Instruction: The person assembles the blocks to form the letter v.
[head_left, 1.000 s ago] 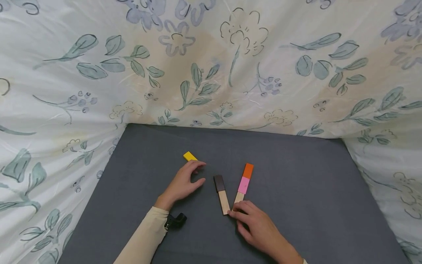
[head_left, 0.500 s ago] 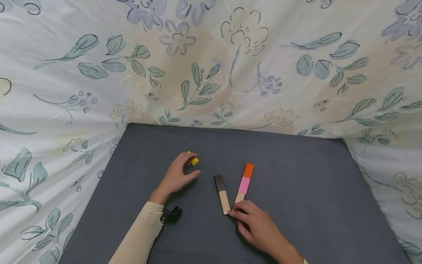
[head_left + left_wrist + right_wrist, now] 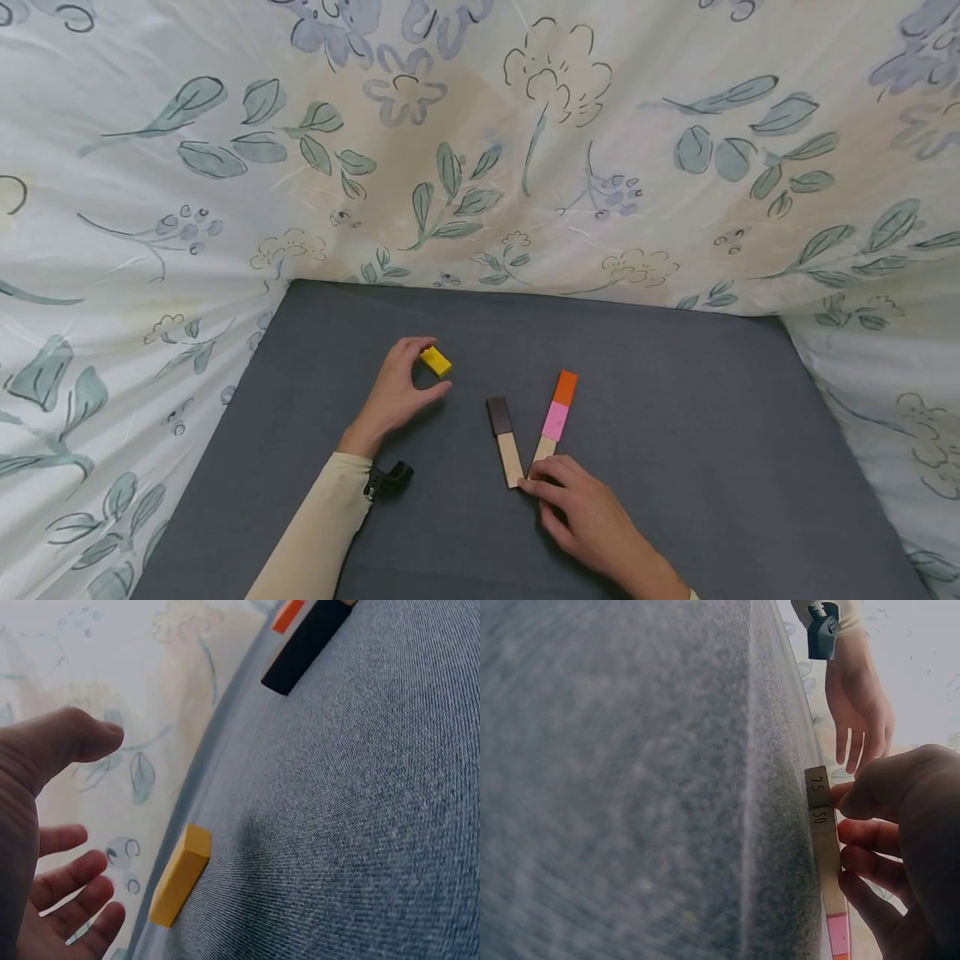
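My left hand (image 3: 390, 396) hovers around the yellow block (image 3: 436, 362), thumb and fingers spread apart. In the left wrist view, a gap shows between those fingers and the yellow block (image 3: 181, 876). Fingertips of my right hand (image 3: 588, 521) rest at the near ends of two pale wooden blocks, the left one (image 3: 509, 460) and the partly covered right one (image 3: 544, 450). A dark brown block (image 3: 498, 416) adjoins the left one. Pink (image 3: 554, 421) and orange (image 3: 566, 387) blocks extend the right row. Ends marked 75 (image 3: 817, 784) and 50 (image 3: 820, 817) show in the right wrist view.
The blocks lie on a dark grey cloth surface (image 3: 675, 417). Floral fabric (image 3: 480, 167) hangs behind it and along both sides. A black wrist camera (image 3: 390, 480) is strapped at the left sleeve.
My left hand has moved left and slightly away from me, uncovering most of the yellow block. The right hand and both block rows have stayed in place.
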The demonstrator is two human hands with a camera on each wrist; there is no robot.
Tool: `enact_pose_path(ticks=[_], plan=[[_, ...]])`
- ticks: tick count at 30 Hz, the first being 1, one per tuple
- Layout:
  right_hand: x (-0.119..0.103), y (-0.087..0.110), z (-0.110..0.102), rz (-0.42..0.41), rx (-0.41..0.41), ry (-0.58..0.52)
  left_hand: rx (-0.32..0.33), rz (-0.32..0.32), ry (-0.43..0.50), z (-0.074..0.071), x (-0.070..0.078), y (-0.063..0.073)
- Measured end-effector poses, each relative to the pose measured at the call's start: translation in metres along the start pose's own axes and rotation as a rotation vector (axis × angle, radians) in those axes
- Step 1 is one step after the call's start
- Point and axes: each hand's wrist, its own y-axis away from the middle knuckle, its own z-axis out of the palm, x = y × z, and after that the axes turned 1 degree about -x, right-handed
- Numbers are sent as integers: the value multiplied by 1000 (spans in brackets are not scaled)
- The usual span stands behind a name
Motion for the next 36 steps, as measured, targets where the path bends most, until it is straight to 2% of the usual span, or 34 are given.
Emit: enact_pose_path(ticks=[6, 18, 31, 36], plan=[[-1, 0, 0, 19, -16, -7, 53, -38, 8, 2, -7, -2], [-2, 1, -1, 27, -25, -4, 58, -155, 2, 6, -15, -5], [-3, 4, 1, 25, -10, 10, 48, -208, -23, 12, -20, -13], [-4, 4, 1, 30, -16, 11, 36, -207, -41, 13, -21, -16]])
